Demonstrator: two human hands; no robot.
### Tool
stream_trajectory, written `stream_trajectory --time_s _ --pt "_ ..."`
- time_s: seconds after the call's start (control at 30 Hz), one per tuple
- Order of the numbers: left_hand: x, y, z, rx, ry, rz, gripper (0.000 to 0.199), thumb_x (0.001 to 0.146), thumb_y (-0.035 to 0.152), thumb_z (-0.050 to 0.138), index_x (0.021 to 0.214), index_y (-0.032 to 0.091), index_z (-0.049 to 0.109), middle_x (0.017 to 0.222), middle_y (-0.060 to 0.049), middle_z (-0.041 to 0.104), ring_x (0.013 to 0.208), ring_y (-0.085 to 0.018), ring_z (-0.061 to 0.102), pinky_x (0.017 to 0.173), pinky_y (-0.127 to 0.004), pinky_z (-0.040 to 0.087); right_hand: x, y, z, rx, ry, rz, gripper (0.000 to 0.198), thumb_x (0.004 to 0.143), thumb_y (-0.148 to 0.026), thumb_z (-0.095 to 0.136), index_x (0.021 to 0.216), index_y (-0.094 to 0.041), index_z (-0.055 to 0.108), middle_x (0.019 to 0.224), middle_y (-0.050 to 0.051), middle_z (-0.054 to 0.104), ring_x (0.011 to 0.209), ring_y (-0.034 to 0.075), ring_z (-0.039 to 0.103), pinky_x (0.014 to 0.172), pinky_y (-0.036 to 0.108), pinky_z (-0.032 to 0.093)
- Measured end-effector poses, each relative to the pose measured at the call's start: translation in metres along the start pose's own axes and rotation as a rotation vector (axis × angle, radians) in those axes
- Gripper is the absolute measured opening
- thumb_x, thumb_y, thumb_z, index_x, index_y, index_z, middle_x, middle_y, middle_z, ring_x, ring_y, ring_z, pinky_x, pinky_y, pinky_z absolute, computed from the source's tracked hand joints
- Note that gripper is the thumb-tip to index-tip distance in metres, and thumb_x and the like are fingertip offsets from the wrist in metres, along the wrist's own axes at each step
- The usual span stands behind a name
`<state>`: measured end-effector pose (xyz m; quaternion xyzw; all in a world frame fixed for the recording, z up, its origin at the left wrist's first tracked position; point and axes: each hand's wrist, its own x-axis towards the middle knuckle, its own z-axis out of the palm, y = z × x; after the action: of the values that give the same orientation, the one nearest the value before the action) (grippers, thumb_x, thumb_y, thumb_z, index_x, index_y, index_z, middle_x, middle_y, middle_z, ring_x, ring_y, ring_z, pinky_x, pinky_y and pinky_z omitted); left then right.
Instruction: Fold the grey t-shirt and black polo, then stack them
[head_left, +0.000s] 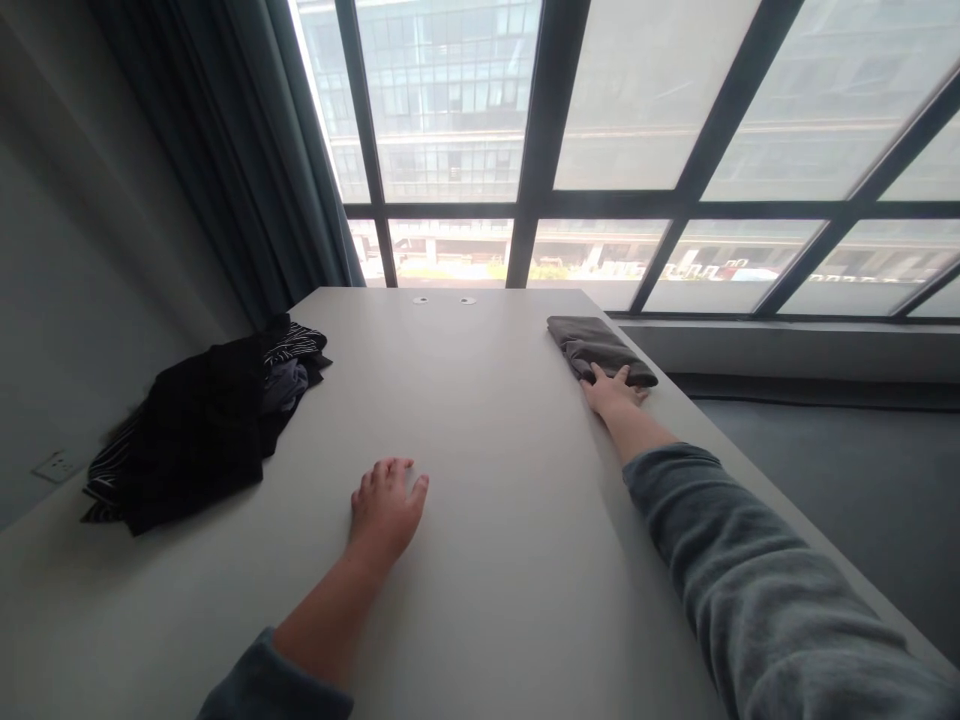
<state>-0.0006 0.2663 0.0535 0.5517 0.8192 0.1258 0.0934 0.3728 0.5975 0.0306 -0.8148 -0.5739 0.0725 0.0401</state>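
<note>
A folded dark grey-brown garment [592,340] lies flat along the right edge of the white table [480,400]. At its near end is my right hand [615,390], fingers spread and touching the cloth's front edge; the fingers on the far side of that hand are partly hidden. My left hand [386,505] rests over the middle of the table with its fingers loosely apart and nothing in them. To the left of it sits a crumpled heap of black clothes [202,430], with striped and bluish-grey cloth showing among the black.
Two round white cable covers [444,300] are set near the table's far edge. Beyond stands a large dark-framed window [532,150], with a dark curtain [247,150] at its left. A wall socket [58,466] is at the far left. The table's right edge drops to a grey floor.
</note>
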Motion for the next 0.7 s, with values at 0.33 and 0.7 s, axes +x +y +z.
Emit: stream_trajectory --time_s 0.33,0.7 --pt "0.001 -0.002 0.003 0.022 -0.047 -0.033 0.043 0.104 0.042 0.049 0.141 0.027 0.064 0.153 -0.012 0.058 0.139 -0.029 0.053 0.113 -0.043 0.043 0.078 -0.03 0.014 0.12 0.038 0.013 0.076 0.101 -0.072 0.039 0.17 -0.042 0.031 0.18 0.017 -0.006 0.16 0.056 0.017 0.125 0.074 0.011" --pt "0.002 -0.005 0.007 0.008 -0.029 -0.021 0.042 0.103 0.042 0.049 0.14 0.027 0.066 0.152 -0.012 0.058 0.139 -0.03 0.052 0.112 -0.044 0.044 0.074 -0.022 0.016 0.101 0.074 -0.052 0.079 0.101 -0.072 0.037 0.171 -0.036 0.032 0.18 0.018 -0.001 0.159 0.055 0.02 0.122 0.077 0.015"
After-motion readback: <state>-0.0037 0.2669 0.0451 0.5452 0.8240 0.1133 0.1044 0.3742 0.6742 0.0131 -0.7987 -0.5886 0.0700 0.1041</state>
